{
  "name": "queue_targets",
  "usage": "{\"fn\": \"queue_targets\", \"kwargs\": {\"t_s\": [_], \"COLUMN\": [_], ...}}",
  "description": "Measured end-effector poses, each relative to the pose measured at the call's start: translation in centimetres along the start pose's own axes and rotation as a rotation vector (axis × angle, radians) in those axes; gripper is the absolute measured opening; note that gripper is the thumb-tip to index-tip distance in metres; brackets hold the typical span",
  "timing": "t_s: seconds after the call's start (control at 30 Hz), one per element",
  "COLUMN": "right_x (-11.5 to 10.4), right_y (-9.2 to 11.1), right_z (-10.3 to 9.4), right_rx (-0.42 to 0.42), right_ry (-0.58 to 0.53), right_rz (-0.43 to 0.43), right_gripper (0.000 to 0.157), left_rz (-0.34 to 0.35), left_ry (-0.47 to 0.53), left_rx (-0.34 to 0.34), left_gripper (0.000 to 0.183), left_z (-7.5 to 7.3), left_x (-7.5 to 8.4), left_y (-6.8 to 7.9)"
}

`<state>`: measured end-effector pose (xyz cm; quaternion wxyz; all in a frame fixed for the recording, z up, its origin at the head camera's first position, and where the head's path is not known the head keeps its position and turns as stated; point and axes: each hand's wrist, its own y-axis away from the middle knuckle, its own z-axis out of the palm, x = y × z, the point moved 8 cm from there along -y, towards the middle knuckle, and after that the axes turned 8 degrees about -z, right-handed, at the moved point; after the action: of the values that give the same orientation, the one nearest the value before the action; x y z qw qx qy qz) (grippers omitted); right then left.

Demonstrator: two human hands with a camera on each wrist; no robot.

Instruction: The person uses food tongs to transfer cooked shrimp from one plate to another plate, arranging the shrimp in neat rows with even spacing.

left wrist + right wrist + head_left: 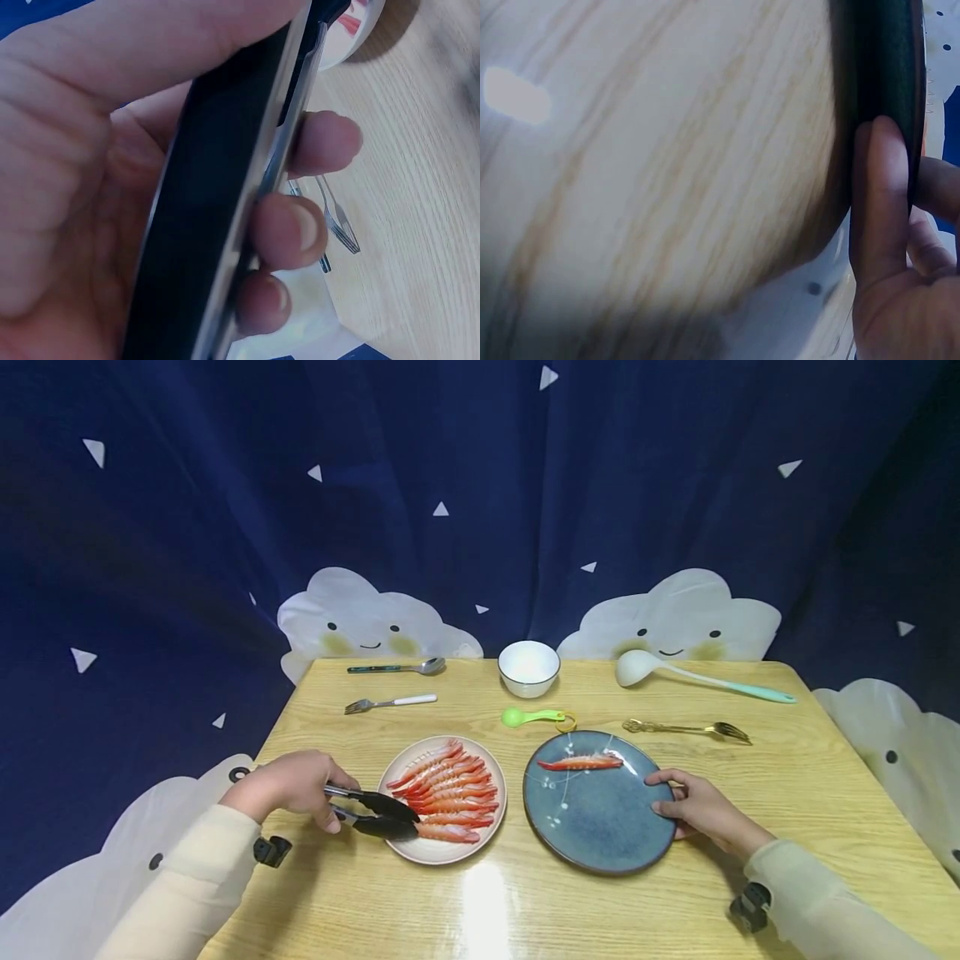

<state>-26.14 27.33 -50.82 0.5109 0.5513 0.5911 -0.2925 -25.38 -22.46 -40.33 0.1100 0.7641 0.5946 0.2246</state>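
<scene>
The person's left hand (300,789) has its fingers curled round the handles of a pair of tongs (390,806), thumb on one side and fingertips wrapped past the other, a hold that likely lets a squeeze work the black tips. On the other side, the right hand (701,814) pinches the rim of a blue plate (607,827) between its fingers, probably to keep the plate steady; I can't tell whether that edge is lifted.

The red prawns (453,795) lie out past the left fingers, at the far end of the tongs, fanned in a row on a pale plate (431,853). The black tips reach over that plate's rim to the prawns nearest the person; whether they grip one, I can't tell. One single prawn (581,762) rests on the blue plate, toward its far edge and apart from the right fingers.

Farther out on the wooden surface (555,910), a green measuring spoon (525,717) lies before a white bowl (529,689). A white-handled fork (397,701) and a metal spoon (397,668) sit to the left, a gold fork (675,727) and a ladle (636,668) to the right, seemingly set back to leave the plates room.
</scene>
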Motion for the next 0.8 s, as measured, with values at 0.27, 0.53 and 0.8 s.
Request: {"fn": "queue_targets", "kwargs": {"t_s": [0.27,0.53,0.8], "right_x": [-0.3,0.0,0.1], "right_y": [0.0,-0.1,-0.3], "right_z": [0.1,0.0,-0.1], "right_rx": [-0.011,-0.004,-0.013], "right_ry": [-0.015,0.008,0.004], "right_rz": [-0.023,-0.004,-0.006], "right_gripper": [0.046,0.045,0.045], "left_rz": [0.065,0.103,0.158], "left_ry": [0.127,0.249,0.312], "left_rx": [-0.041,-0.095,-0.13], "left_gripper": [0.058,0.054,0.049], "left_z": [-0.6,-1.2,-1.8], "left_x": [-0.1,0.1,0.5], "left_y": [0.7,1.0,1.2]}}
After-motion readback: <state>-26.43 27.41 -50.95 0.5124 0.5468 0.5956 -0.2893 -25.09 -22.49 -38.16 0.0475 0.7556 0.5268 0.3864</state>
